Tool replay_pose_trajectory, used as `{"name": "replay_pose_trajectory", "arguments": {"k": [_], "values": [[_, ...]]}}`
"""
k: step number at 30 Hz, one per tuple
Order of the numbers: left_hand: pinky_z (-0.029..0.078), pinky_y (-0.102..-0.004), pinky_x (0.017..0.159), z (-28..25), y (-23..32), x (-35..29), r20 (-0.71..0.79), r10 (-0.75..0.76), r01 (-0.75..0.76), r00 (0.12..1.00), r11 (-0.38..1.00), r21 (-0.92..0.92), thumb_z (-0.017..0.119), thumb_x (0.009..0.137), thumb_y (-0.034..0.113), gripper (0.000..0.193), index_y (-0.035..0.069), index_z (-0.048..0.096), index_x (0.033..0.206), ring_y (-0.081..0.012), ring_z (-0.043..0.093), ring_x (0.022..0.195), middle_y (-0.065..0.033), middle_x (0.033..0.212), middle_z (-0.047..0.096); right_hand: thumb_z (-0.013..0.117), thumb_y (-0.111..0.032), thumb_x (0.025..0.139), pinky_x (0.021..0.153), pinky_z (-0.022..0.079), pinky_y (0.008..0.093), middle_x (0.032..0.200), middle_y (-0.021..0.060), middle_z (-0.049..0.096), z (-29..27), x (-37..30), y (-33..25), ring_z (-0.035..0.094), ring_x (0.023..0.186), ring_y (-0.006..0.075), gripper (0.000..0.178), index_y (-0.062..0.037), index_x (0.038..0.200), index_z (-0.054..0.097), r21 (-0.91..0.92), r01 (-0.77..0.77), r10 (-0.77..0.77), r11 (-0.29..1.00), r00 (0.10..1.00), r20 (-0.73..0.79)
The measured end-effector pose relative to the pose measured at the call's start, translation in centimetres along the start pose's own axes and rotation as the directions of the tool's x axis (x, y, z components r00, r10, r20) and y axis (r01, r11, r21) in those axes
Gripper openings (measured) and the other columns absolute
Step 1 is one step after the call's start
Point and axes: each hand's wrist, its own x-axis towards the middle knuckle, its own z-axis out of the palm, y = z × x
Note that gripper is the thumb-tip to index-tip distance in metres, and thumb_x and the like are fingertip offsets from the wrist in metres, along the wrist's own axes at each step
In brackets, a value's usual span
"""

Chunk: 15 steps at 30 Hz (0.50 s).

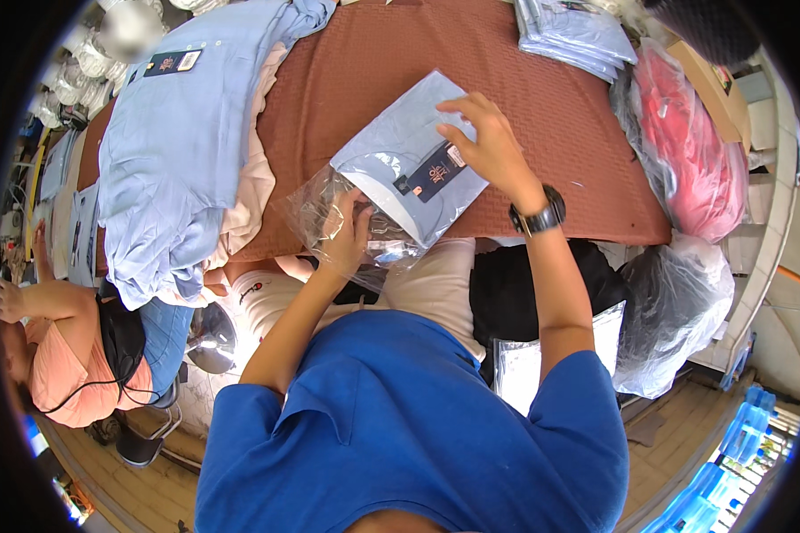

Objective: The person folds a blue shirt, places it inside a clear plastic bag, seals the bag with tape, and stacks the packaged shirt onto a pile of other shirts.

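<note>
A folded light-blue shirt (387,133) with a dark hang tag (436,173) lies at a slant in a clear plastic bag (307,209) near the table's front edge. My left hand (342,233) is at the bag's loose, crumpled near-left end, its fingers curled on the plastic and partly behind its glare. Over the shirt's right side, my right hand (489,147) has its thumb and fingers apart and holds nothing. A black watch is on that wrist.
A tall pile of light-blue shirts (182,133) stands at the left. Bagged blue shirts (573,40) are stacked at the far right, beside red bagged goods (689,133). A brown cloth (551,151) covers the table. Another person (71,346) sits at the left.
</note>
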Motion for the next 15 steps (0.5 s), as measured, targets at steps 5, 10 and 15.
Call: {"name": "replay_pose_trajectory", "arguments": {"k": [5,10,15], "values": [[0.053,-0.0293,0.060,-0.5,-1.5,-2.5,0.009,0.031,-0.031,0.999,0.998,0.052,0.056,0.101,0.004,0.025,0.002,0.057,0.125,-0.0154,0.061,0.059,-0.0105,0.097,0.064,0.068,-0.015,0.091,0.097,0.047,0.0430,0.115,0.0127,0.065,7.9,4.3,0.3,0.058,0.109,0.0342,0.026,-0.0049,0.115,0.070,0.003,0.343,-0.335,0.939,0.916,0.219],[0.055,-0.0263,0.063,-1.8,-1.6,-7.4,0.221,-0.135,0.161,0.966,0.981,-0.105,0.060,0.100,0.008,0.023,0.003,0.060,0.123,-0.0113,0.068,0.070,-0.0088,0.090,0.071,0.072,-0.025,0.089,0.098,0.047,0.0421,0.117,0.0114,0.065,12.4,6.7,-2.0,0.057,0.112,0.0319,0.034,-0.0049,0.116,0.070,0.114,0.226,-0.247,0.968,0.753,0.610],[0.058,-0.0266,0.076,-1.3,-2.3,-8.0,0.132,-0.311,0.335,0.941,0.812,-0.478,0.061,0.101,0.008,0.019,-0.002,0.057,0.117,-0.0151,0.070,0.080,-0.0080,0.091,0.069,0.080,-0.034,0.079,0.092,0.051,0.0415,0.111,0.0137,0.071,15.6,5.9,-3.9,0.064,0.107,0.0316,0.046,-0.0041,0.113,0.072,0.149,0.233,-0.260,0.961,0.579,0.773]]}}
